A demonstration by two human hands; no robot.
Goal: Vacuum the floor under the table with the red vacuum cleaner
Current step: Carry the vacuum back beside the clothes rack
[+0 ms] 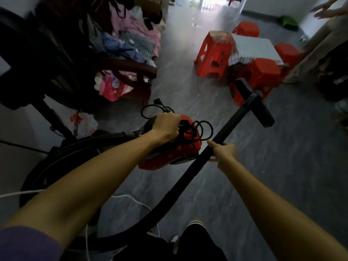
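Observation:
The red vacuum cleaner (pixel 175 153) hangs above the grey floor in the middle of the view, carried by its top handle in my left hand (pixel 165 127). A loose black power cord (pixel 203 129) is bundled on top of it. My right hand (pixel 223 152) grips the black wand (pixel 222 136), whose black floor nozzle (pixel 254 103) points up and away. The black hose (pixel 165 204) curves down from the wand toward my feet. A small low table (pixel 252 48) with a checked white cloth stands further ahead on the right.
Several red plastic stools (pixel 212 55) ring the table. A dark wooden chair (pixel 130 72) piled with clothes stands left, with a black fan stand (pixel 37 72) beside it. A white cable (pixel 131 199) lies on the floor. Another person (pixel 323 44) stands far right.

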